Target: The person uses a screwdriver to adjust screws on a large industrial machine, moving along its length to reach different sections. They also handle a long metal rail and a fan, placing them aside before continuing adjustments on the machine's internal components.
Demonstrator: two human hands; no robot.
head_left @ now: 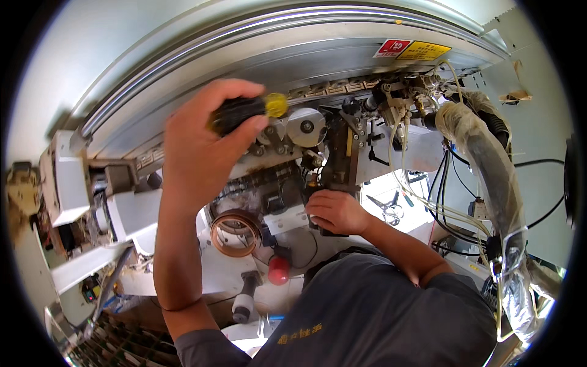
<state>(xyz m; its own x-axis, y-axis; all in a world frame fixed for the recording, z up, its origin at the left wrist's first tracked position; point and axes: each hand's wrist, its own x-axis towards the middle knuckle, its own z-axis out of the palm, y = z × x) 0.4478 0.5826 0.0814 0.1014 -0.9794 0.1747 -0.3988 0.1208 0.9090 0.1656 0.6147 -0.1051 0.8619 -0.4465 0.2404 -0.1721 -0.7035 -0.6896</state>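
My left hand is raised over the machine, its fingers wrapped round a screwdriver with a black handle and a clear yellow end. No blade shows in this view. Lower and to the right, my right hand lies closed over a dark block-shaped machine part; its fingertips are partly hidden. Between the hands sits a round metal disc with a dark hub. A dark upright metal bracket rises just beyond my right hand.
A copper-coloured ring roll and a red knob are nearer me. Scissors lie on a white surface at right. A plastic-wrapped hose and black cables hang farther right. A long metal rail spans the back.
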